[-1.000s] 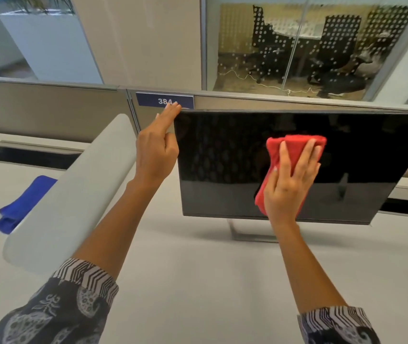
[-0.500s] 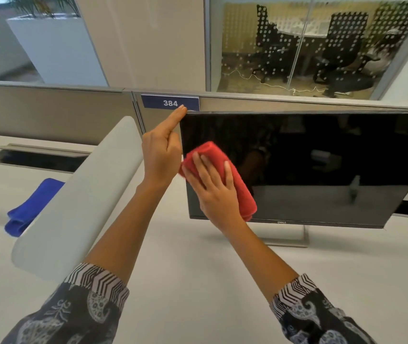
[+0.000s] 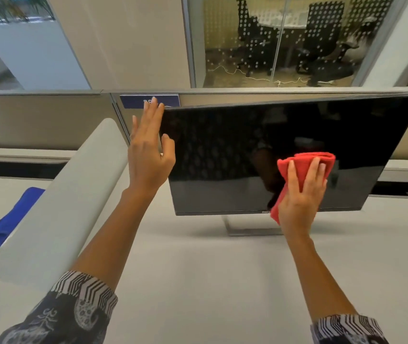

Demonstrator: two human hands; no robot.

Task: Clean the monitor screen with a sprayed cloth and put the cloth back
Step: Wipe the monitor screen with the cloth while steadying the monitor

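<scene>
A black monitor (image 3: pixel 222 150) stands on a silver foot on the white desk (image 3: pixel 210 281), its dark screen switched off. My right hand (image 3: pixel 299 194) presses a folded red cloth (image 3: pixel 304 165) flat against the lower right part of the screen. At the monitor's upper left corner my left hand (image 3: pixel 148 155) is spread, fingers apart, with the thumb over the screen's left edge. It holds nothing.
A grey curved divider panel (image 3: pixel 56 209) rises at the left, with a blue cloth (image 3: pixel 11 219) lying behind it. A low partition with a blue number plate (image 3: pixel 135 101) runs behind the monitor. Cable slots open in the desk at far left and right.
My right hand has swept the red cloth from the screen's left side to its lower right. My left hand has opened from a pointing grip on the top corner to spread fingers.
</scene>
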